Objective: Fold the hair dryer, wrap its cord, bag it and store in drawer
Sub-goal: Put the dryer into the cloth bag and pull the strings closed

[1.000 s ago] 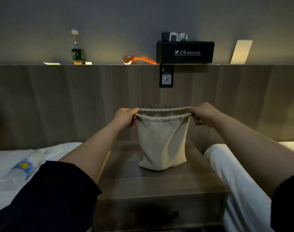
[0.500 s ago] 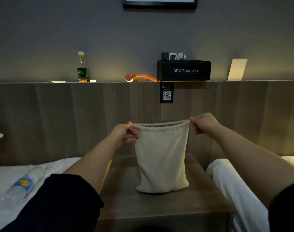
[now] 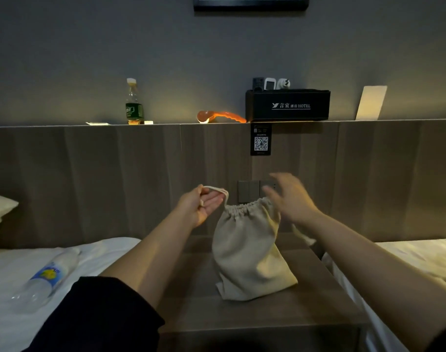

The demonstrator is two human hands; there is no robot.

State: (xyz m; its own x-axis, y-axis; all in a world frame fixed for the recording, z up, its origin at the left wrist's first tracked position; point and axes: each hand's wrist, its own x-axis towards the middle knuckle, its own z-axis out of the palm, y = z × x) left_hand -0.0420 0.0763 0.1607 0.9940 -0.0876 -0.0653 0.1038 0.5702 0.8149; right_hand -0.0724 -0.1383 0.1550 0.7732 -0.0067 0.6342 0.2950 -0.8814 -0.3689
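Item: drawstring bag [image 3: 247, 252], beige cloth, w/ hair dryer presumably inside (not visible; bag looks filled).
Location: stands on bedside surface [image 3: 280, 313], near back edge, betw. two beds; base on the wood, mouth up.
Mouth: cinched into gathers at top; cord loop [image 3: 218, 191] runs out to the left.
Left hand [image 3: 201, 205]: palm up, thumb + fingers [image 3: 214, 200] mostly spread; loop hooked near thumb, held loosely, not a firm pinch.
Right hand [image 3: 290, 196]: blurred, fingers spread wide, holds nothing; just beside/above bag mouth. Contact w/ cloth: can't tell.
Right-side cord: pale strand hangs behind right forearm; end hidden.
Long axis: approx. vertical, leaning a bit, top toward left/back; mouth points up toward headboard wall.
Stage (est.): bagging + closing about done; drawer storage not yet done. Drawer: not clearly in view, prob. below front edge of surface.
Risk 1: bag tips over. Cause: only one loose cord hold, tall soft shape, weight inside unsecured.
Risk 2: mouth reopens. Cause: cords not knotted as far as seen; lifting by one loop may slacken the gathers.
Risk 3: bag drags off edge. Cause: sideways pull on left loop.
Risk 4: snag when stowing. Cause: loose right cord could catch in drawer.
Nearby, not in play: water bottle [image 3: 45, 278] lying on left bed [image 3: 102, 252]; black hotel box [image 3: 288, 105] on ledge above.
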